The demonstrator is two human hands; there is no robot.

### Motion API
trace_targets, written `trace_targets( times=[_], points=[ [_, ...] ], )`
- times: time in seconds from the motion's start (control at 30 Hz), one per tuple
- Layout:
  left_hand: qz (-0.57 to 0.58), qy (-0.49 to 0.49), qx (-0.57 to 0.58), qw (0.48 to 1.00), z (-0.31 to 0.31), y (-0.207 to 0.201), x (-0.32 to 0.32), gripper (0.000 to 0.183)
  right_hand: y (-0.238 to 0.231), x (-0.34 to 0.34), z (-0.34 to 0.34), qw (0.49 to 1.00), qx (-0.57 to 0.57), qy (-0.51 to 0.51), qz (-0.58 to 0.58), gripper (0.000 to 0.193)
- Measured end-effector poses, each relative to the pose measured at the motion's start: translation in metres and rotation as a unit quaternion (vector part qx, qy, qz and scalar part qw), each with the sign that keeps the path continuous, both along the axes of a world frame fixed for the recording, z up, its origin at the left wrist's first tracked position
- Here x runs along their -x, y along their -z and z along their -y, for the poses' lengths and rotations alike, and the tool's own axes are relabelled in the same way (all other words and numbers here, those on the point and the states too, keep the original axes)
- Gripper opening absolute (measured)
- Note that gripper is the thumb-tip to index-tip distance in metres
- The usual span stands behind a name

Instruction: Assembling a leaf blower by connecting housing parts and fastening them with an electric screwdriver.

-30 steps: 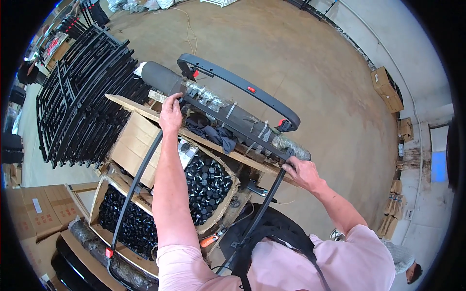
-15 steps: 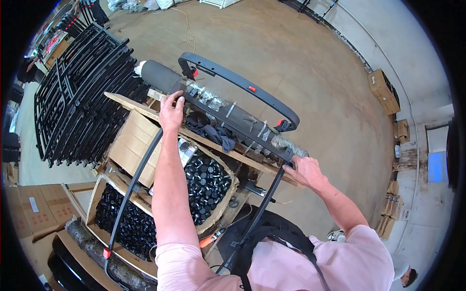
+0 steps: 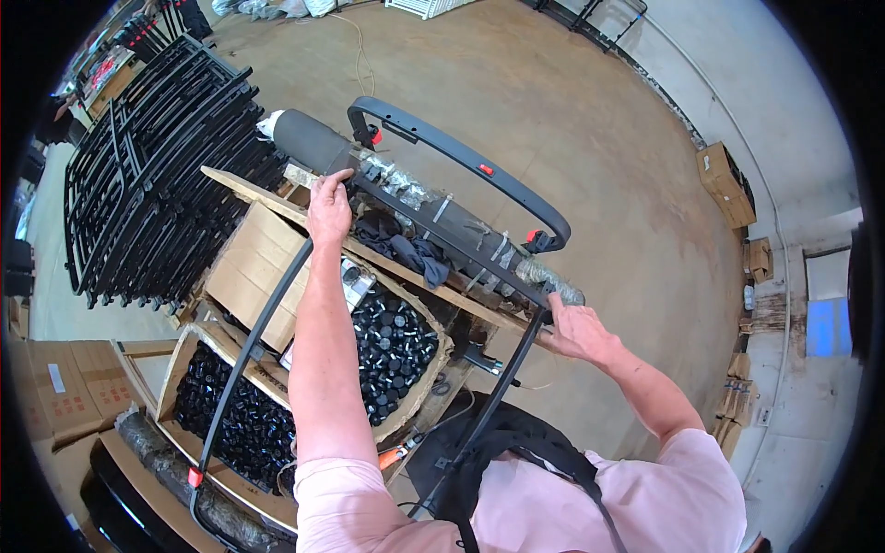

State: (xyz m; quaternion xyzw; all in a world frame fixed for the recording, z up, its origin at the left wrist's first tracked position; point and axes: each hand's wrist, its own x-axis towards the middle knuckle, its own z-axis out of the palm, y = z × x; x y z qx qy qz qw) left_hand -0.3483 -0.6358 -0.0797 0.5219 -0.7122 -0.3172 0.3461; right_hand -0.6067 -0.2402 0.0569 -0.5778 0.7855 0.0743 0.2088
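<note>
A black tubular metal frame point(image 3: 433, 224) lies across a padded roller-like bar point(image 3: 311, 141), its side tubes running back toward my body. At the far left corner my left hand point(image 3: 330, 210) is closed on the frame, thumb and fingers pinching the joint. My right hand point(image 3: 584, 332) is closed around the far right corner, its fingertips at the joint and partly hidden. Past the crossbar rises a curved black handlebar point(image 3: 461, 155) with red buttons. A red clip point(image 3: 194, 476) sits on the frame's left tube.
Boxes of black plastic caps point(image 3: 392, 346) and small black parts point(image 3: 226, 405) sit under the frame. Beside them are a wooden board point(image 3: 461, 304), dark cloth point(image 3: 401, 247) and an orange-handled tool point(image 3: 392, 457). Stacked black frames point(image 3: 147, 175) stand left; cartons point(image 3: 725, 189) line the right wall.
Both hands stay at the same corners of the frame; the right fingers have shifted slightly at the joint. The view has tilted a little. A person at the lower right has almost left the picture.
</note>
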Motion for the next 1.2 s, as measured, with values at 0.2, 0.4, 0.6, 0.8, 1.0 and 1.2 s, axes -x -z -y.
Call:
trace_targets(
  times=[0.2,0.4,0.6,0.8,1.0,1.2],
  points=[
    [-0.027,0.003,-0.043,0.999,-0.008,-0.014,0.005,0.030,0.008,0.014,-0.004,0.998,-0.036,-0.021,-0.039,0.050],
    [-0.015,-0.023,-0.044,0.999,-0.006,-0.014,0.005,0.028,0.002,0.004,0.000,0.995,0.028,-0.053,-0.080,0.047],
    [-0.008,-0.004,-0.028,1.000,-0.008,-0.014,0.002,0.033,-0.004,0.004,0.008,0.995,0.006,-0.051,-0.083,0.035],
    [-0.038,-0.002,-0.099,0.994,-0.007,-0.013,0.001,0.034,-0.007,0.009,-0.004,0.982,-0.062,-0.139,-0.115,0.017],
    [-0.022,0.026,-0.022,0.999,-0.004,-0.004,-0.005,0.035,0.001,0.011,0.000,0.972,-0.090,-0.163,-0.141,0.016],
    [-0.042,0.016,-0.007,0.999,-0.009,-0.006,-0.002,0.031,0.004,0.009,0.005,0.965,-0.103,-0.188,-0.154,0.014]
  ],
)
